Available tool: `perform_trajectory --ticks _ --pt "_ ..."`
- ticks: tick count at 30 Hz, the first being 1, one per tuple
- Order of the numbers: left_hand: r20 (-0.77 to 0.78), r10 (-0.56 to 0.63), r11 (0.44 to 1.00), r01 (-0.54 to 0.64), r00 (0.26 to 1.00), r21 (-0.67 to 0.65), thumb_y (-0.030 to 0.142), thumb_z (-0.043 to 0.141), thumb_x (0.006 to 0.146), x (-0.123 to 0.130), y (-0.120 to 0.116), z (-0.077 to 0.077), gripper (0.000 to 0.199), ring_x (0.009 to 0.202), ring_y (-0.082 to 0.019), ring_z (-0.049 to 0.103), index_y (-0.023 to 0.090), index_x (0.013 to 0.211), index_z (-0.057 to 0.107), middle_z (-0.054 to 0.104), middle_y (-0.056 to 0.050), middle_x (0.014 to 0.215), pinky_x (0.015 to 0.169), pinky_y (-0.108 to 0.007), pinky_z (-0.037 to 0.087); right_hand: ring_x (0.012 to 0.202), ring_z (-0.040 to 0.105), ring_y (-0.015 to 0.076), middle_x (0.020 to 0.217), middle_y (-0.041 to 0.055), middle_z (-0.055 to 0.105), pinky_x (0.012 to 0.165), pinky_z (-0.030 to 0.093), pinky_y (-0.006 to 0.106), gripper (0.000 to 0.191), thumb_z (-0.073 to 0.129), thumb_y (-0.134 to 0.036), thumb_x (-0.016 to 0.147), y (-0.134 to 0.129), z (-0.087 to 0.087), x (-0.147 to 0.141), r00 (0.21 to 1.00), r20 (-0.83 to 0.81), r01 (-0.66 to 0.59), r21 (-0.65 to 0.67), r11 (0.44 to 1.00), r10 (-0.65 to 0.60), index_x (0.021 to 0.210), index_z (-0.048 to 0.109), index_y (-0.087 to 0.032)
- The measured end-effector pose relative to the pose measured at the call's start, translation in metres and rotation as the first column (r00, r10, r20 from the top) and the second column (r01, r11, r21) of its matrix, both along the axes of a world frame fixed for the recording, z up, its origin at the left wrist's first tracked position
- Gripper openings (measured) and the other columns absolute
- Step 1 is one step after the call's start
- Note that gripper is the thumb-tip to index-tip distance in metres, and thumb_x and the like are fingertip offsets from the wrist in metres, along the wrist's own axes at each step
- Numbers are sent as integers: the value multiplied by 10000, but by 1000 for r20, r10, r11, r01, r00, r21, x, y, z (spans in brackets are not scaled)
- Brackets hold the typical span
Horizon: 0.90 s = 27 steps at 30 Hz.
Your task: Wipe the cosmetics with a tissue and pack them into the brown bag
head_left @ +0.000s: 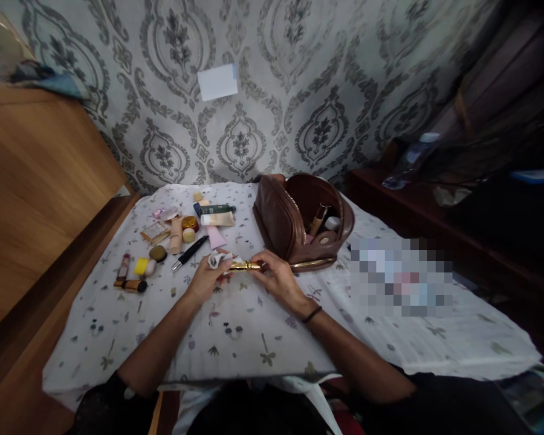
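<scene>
Both hands meet over the middle of the white patterned cloth (240,338). My left hand (205,279) is closed on a crumpled white tissue (218,258), which touches the left end of a slim gold tube (239,266). The fingers of my right hand (278,281) pinch the tube's right end. Just behind my right hand stands an open brown bag (278,220) with a gold-capped item (320,219) and a white-lidded jar (332,223) inside. A black pen-like item (190,252) lies to the left of my left hand.
Tubes, jars and compacts lie at the cloth's left, among them a cream tube (217,219), a dark green tube (216,209) and a yellow item (141,266). A blurred-out patch covers something at the right. A clear bottle (410,162) stands beyond the cloth's right edge.
</scene>
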<state>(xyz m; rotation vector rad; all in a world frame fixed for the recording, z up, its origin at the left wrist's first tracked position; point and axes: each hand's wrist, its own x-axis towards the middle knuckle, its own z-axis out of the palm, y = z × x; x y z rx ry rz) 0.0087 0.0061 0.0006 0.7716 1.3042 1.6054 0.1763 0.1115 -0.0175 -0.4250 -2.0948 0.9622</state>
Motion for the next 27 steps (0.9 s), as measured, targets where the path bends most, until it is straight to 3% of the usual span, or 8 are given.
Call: perform_trajectory --ticks 4,7,11,14,16,20,23,27 --pt "104 -219 975 221 970 -15 596 796 652 -2 -4 2 584 649 -172 662 141 1002 684 729 -102 888 402 -180 390 729 607 151 807 30 642 661 474 255 192 660 -366 874 -2 5 1 995 14 -96 -68 993 97 858 665 -175" --pt "139 -297 953 303 944 -17 629 773 662 -4 -7 5 606 700 -203 682 137 1009 705 736 -123 914 430 -198 416 755 616 162 826 46 653 675 483 271 289 678 -456 852 -2 5 1 992 2 -127 -113 985 128 861 694 -167" --pt "114 -218 975 220 969 -7 560 834 615 -6 -5 7 531 609 -162 647 132 901 706 712 -76 786 392 -185 374 801 628 169 868 62 672 726 502 292 295 680 -453 849 0 3 1 988 -52 -152 -171 974 145 910 732 -170" --pt "91 -67 998 67 994 -1 493 886 557 -6 -2 5 473 521 -99 562 139 771 657 651 -8 674 362 -159 326 717 606 144 823 43 662 643 494 263 313 686 -454 836 0 3 1 987 -93 -156 -298 942 135 950 723 -165" --pt "84 -32 999 33 996 -16 497 885 558 -5 -1 3 475 510 -81 527 139 749 638 634 4 663 364 -149 321 616 563 119 736 10 632 555 461 234 357 702 -481 809 0 3 0 984 -114 -169 -396 902 135 968 697 -161" --pt "65 -215 976 213 974 32 551 833 623 -4 -4 1 535 638 -121 579 134 926 687 678 -46 811 418 -158 390 511 485 90 605 -39 542 468 389 202 372 691 -520 801 -2 5 -2 985 -105 -169 -473 865 135 899 644 -164" --pt "-25 -384 922 385 923 37 449 875 605 -3 -7 3 635 696 -128 590 154 1131 676 684 -49 897 520 -188 470 466 447 81 576 -47 514 429 347 199 389 660 -553 813 -2 5 -1 987 -90 -162 -477 864 136 853 617 -168" --pt "-85 -439 897 441 894 7 355 887 603 0 -8 1 671 786 -184 651 157 1199 652 692 -67 949 591 -233 525 439 436 78 558 -44 503 411 333 206 424 651 -588 804 -1 5 -1 987 -55 -158 -481 862 151 756 593 -171"
